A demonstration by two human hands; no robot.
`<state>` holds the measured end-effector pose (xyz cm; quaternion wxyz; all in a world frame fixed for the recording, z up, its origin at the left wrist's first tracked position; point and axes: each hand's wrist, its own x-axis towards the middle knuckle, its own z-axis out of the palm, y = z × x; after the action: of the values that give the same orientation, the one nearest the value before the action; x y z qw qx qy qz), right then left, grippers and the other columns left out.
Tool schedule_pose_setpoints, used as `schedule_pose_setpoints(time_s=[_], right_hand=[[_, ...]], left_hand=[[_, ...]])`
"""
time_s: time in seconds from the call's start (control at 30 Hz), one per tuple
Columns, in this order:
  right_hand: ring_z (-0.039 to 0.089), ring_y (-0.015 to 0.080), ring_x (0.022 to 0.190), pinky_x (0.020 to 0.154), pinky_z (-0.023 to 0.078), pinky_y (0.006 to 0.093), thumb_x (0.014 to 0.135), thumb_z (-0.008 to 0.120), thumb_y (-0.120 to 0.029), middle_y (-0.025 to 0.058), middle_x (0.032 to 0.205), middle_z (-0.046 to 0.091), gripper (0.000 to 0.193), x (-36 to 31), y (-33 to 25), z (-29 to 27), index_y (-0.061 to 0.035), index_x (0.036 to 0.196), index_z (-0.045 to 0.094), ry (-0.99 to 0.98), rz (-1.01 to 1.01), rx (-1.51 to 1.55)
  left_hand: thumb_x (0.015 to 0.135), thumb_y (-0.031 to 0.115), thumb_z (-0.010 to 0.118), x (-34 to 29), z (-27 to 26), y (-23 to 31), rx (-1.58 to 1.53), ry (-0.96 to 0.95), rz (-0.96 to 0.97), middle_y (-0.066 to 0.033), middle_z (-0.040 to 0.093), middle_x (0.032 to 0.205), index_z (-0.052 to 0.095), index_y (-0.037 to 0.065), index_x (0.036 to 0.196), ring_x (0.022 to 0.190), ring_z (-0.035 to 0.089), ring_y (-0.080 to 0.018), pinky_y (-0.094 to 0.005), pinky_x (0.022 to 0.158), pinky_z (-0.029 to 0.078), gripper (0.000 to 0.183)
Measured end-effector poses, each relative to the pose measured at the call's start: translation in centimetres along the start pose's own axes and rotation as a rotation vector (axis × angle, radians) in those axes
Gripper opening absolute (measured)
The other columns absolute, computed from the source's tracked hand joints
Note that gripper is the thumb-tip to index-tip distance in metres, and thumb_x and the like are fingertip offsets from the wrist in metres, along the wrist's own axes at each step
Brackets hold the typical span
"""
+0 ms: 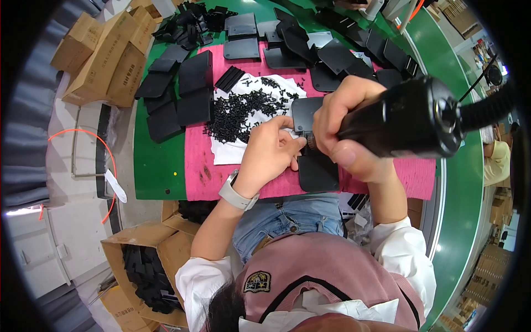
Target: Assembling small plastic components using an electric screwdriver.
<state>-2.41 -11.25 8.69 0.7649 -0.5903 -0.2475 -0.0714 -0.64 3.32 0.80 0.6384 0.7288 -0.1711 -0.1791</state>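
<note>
My right hand point(354, 127) is wrapped round a black electric screwdriver point(406, 119), tilted with its nose pointing left and its cable leaving at the right. The nose meets the middle of a black two-plate stand point(319, 172), whose flat panels show above and below the tool. My left hand point(272, 145), with a grey watch band on its wrist, is closed at the stand's middle joint, fingertips beside the nose. Whatever small part lies under those fingers is hidden. Just left of the stand, a heap of small black screws point(238, 113) covers a white cloth point(224, 155).
A pink mat point(196, 166) lies on the green table point(157, 177). Stacked black plates point(194, 83) stand at the left, more plates point(337, 58) along the back. Loose black brackets point(191, 25) are piled far left. A cardboard box point(133, 235) of black parts sits below the table's left edge.
</note>
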Motion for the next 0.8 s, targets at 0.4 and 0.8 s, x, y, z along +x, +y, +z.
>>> schedule_pose_setpoints(time_s=[0.4, 0.8], right_hand=[[0.046, 0.0083, 0.039, 0.046, 0.042, 0.0236, 0.077, 0.063, -0.034, -0.0019, 0.056, 0.049, 0.037, -0.7, -3.1, -5.2, -0.0068, 0.094, 0.044, -0.119, -0.200, 0.151], [0.045, 0.0106, 0.039, 0.044, 0.040, 0.0244, 0.071, 0.069, -0.031, 0.0025, 0.057, 0.048, 0.053, -2.9, -4.5, -7.6, 0.0008, 0.106, 0.044, 0.087, -0.085, 0.123]], left_hand=[[0.078, 0.010, 0.065, -0.5, -2.6, 0.3, 0.874, 0.463, 0.335, -0.0162, 0.061, 0.084, 0.060, 0.001, 0.095, 0.069, 0.061, -0.0311, -0.0382, 0.059, 0.048, 0.020], [0.063, 0.021, 0.077, 0.5, 0.3, 1.5, 0.726, 0.006, 0.728, -0.0113, 0.054, 0.090, 0.061, 0.000, 0.094, 0.079, 0.054, -0.0285, -0.0352, 0.067, 0.046, 0.041]])
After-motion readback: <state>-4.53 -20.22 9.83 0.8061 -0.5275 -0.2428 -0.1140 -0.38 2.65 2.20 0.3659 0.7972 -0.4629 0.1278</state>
